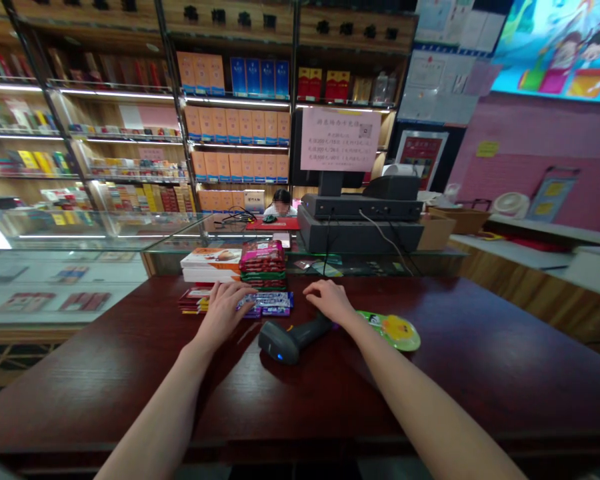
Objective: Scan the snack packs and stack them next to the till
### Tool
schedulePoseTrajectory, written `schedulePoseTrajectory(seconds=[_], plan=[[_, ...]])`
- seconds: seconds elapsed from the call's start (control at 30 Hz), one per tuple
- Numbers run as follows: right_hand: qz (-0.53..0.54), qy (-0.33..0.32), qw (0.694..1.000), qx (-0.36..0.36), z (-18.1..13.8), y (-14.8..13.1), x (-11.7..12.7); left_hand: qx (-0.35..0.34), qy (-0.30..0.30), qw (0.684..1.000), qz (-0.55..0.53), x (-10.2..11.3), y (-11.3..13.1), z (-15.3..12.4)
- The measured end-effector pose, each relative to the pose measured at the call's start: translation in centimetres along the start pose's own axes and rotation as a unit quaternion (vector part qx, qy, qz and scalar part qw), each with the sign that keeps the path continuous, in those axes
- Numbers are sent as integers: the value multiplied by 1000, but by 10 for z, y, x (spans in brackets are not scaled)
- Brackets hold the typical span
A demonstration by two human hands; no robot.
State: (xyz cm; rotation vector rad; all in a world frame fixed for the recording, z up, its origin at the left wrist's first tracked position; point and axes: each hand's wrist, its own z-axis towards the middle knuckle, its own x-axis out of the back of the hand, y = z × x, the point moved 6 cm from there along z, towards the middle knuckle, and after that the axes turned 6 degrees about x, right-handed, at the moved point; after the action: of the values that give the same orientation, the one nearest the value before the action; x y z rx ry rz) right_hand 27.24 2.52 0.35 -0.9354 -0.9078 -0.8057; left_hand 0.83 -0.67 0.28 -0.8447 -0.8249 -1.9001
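Both forearms bare, extended forward, hands palm down.
Left hand [225, 307]: fingers spread flat, angled inward. Right hand [330, 300]: fingers loosely curled, wrist low; closure unclear.

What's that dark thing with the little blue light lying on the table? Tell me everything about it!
It is a handheld barcode scanner, dark grey and plastic-looking. It lies on its side on the dark red wooden table. Its wide head points toward the camera and shows a small blue light. Its handle runs back to the right, where the right hand lies over its end; whether the hand grips it is unclear. A green and yellow card lies just beside it.
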Motion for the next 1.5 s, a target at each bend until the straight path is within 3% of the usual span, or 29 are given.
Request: schedulePoseTrajectory(seconds=[0.37, 1.0, 1.37, 1.5], plan=[[-33, -23, 996, -82, -13, 30, 7, -39, -1, 999, -7, -9, 18, 6], [-100, -48, 989, -97, -6, 30, -8, -85, -1, 996, -6, -23, 36, 7], [-35, 28, 992, -119, -1, 22, 3, -84, -1, 996, -15, -27, 38, 5], [23, 91, 990, -109, 1, 20, 9, -83, -2, 996, -24, -25, 40, 5]])
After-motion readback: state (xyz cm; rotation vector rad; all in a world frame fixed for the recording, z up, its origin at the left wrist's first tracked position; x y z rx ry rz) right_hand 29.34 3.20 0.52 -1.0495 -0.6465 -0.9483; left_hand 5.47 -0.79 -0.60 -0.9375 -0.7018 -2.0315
